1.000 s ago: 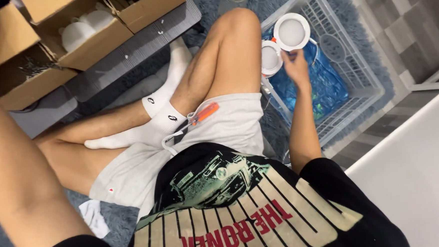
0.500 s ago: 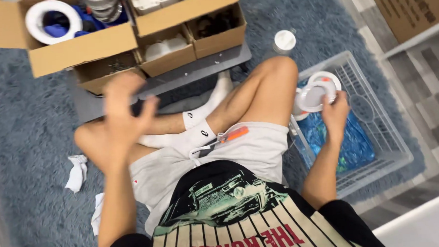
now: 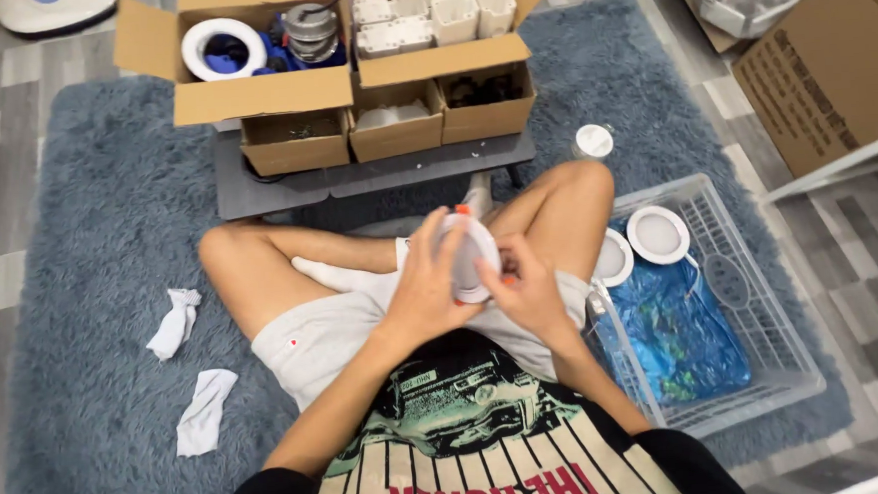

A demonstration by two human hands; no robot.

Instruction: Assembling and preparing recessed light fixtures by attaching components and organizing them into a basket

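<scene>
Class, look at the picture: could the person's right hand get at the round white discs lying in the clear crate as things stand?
Probably yes, once freed. The right hand and left hand both grip a round white fixture. The white discs lie uncovered in the open-topped crate at the person's right.

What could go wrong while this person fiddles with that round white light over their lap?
Both hands, left hand and right hand, hold the round white light fitting above the lap; if the fingers slip, it may drop onto the legs or the shaggy rug. Any small part that falls could vanish in the deep pile. The capped jar beside the knee might be knocked over.
</scene>
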